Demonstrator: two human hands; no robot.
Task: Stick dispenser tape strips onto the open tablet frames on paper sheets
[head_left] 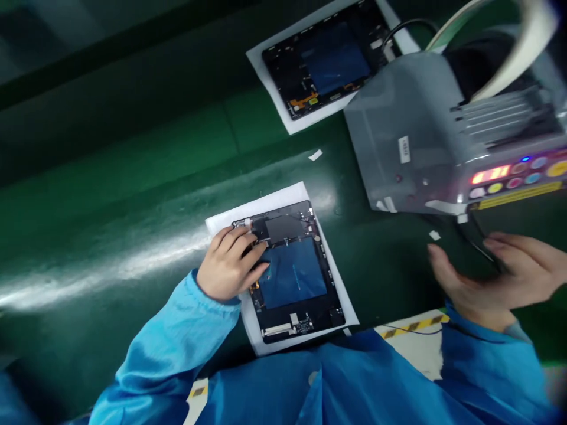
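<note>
Opened tablet (296, 265), lying partly beneath the fingers of the left hand (224, 268); presumably light, stiff, fragile inside, best held by its outer edges. These fingers rest bent on it, any grip indeterminable; those of the right hand (500, 289) are spread, empty.

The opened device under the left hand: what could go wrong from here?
The left hand lies over the opened device, so pressure might harm its exposed insides. The white sheet beneath could slip on the table. The right hand, close to a black cable, might snag it.
</note>
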